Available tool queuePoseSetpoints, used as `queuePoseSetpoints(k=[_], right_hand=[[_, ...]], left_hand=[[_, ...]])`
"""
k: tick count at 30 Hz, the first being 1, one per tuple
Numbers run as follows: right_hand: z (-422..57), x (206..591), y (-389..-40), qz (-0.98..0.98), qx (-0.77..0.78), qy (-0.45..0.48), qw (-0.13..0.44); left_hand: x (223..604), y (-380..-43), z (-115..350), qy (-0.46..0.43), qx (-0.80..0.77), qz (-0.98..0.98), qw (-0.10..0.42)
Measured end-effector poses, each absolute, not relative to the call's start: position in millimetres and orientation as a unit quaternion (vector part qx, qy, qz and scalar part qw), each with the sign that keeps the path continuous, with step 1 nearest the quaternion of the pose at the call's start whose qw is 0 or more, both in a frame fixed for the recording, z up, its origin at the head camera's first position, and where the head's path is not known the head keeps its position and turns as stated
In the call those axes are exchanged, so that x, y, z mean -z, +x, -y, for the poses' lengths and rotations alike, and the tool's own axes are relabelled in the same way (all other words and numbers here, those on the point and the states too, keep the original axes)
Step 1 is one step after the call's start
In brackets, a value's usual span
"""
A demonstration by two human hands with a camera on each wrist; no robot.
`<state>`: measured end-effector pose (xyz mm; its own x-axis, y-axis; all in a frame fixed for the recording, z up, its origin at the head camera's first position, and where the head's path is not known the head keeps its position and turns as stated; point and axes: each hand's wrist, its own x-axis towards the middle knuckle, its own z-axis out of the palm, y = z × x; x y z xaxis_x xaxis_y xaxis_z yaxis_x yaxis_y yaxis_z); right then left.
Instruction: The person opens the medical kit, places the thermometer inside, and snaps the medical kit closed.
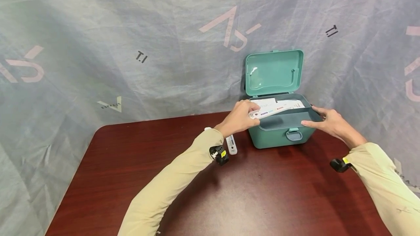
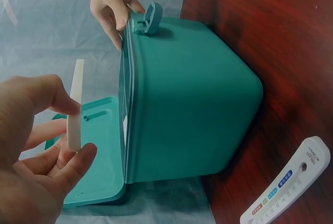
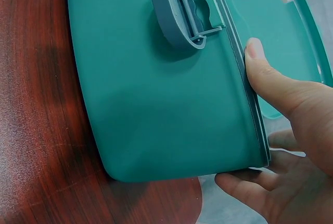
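Observation:
My left hand (image 1: 238, 117) pinches one end of a flat white strip (image 1: 275, 110) with coloured labels printed along it. The strip slants over the open top of a teal lidded box (image 1: 273, 138). In the left wrist view, the strip (image 2: 75, 107) shows edge-on between thumb and fingers. At the box's right end, my right hand (image 1: 333, 122) grips the rim, thumb at the front edge and fingers round the side, as the right wrist view shows with the box wall (image 3: 151, 104). White printed packs (image 1: 266, 102) sit in the rear of the box, partly covered by the strip.
The box's lid (image 1: 275, 74) stands raised at the back, near the grey cloth backdrop (image 1: 174, 46). A grey-teal latch (image 1: 294, 134) hangs on the front. Left of the box, a similar white strip with a scale (image 2: 286, 185) lies on the dark red table (image 1: 256, 188).

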<state>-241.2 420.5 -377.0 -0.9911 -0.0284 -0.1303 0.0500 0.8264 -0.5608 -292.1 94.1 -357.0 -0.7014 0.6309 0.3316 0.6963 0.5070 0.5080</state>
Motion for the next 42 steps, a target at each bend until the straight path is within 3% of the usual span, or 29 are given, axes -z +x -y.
queuePoseSetpoints(k=[12, 42], right_hand=[[-419.6, 379.7, -241.9, -0.952, 0.301, 0.006, 0.057], [-421.3, 380.0, -244.4, -0.95, 0.307, 0.004, 0.058]], left_hand=[[362.3, -306.0, -113.3, -0.406, 0.247, 0.878, 0.053], [371.9, -318.6, -149.3, -0.416, 0.21, 0.885, -0.009]])
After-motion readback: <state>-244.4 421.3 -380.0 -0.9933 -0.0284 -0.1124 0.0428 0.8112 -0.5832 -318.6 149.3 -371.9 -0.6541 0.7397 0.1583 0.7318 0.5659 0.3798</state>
